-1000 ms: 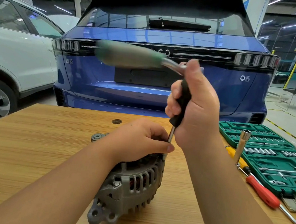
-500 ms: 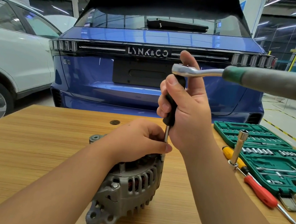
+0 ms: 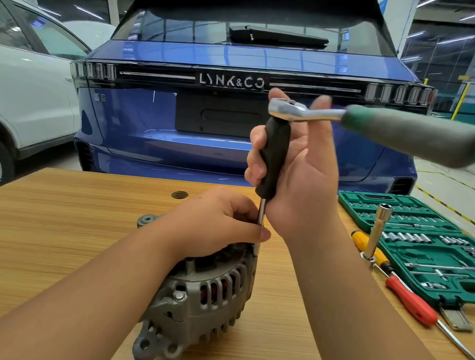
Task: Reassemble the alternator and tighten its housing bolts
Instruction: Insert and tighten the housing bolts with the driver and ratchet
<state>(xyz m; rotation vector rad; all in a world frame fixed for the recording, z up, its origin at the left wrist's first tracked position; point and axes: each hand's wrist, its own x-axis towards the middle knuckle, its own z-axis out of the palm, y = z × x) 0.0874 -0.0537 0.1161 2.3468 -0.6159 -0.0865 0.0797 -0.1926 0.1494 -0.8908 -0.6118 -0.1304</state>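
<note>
Alternator lies on its side on the wooden table, near the front edge. Our left hand presses down on the housing, fingers curled around the driver's steel shaft, likely to steady it over a bolt we cannot see. Our right hand wraps the black handle; the ratchet sits on top, its green grip blurred, sticking out to the right for leverage. Socket set close by on the right
</note>
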